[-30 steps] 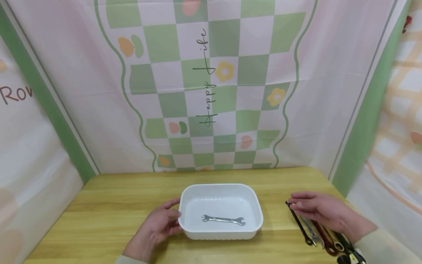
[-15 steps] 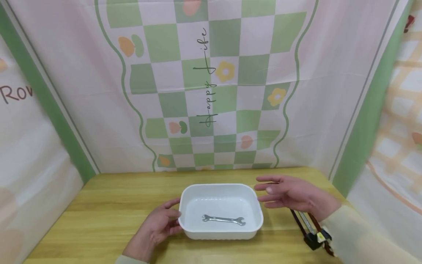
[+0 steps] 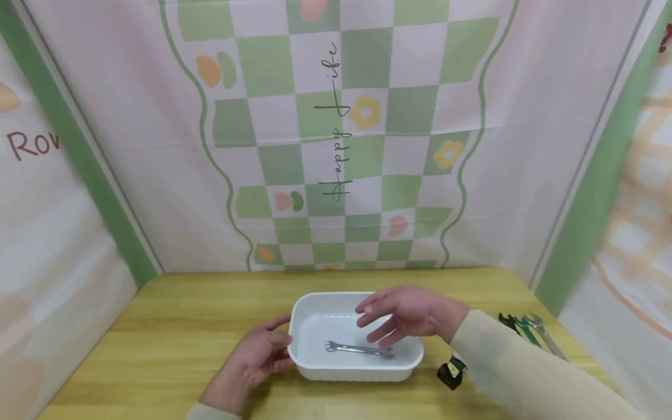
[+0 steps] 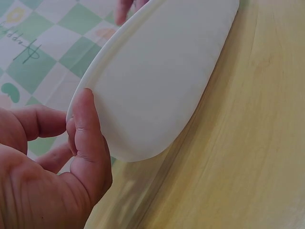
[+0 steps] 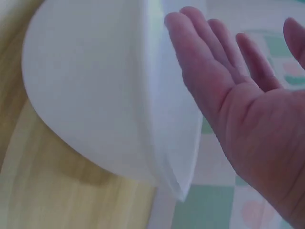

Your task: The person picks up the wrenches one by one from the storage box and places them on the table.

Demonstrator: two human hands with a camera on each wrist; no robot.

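Observation:
A white rectangular plastic tub (image 3: 357, 373) stands on the table, with a silver open-ended wrench (image 3: 353, 349) lying in it. My left hand (image 3: 257, 353) holds the tub's left side, its fingers (image 4: 86, 124) bent at the rim and against the outer wall. Over the right part of the tub hovers my right hand (image 3: 412, 315), fingers spread and nothing in them; in the head view it overlaps the wrench's right end. From the right wrist view, the straight fingers (image 5: 200, 45) reach past the tub's rim (image 5: 147, 95).
Several tools lie on the right of the wooden table (image 3: 210, 297), partly hidden by the right sleeve (image 3: 530, 361): a silver wrench (image 3: 546, 335), a green-handled tool (image 3: 527, 331) and a black piece with a yellow label (image 3: 451, 373). A patterned cloth (image 3: 336, 146) hangs behind.
My right hand has moved left, from above the tools to over the tub. The left hand stays at the tub's side. The view has shifted slightly.

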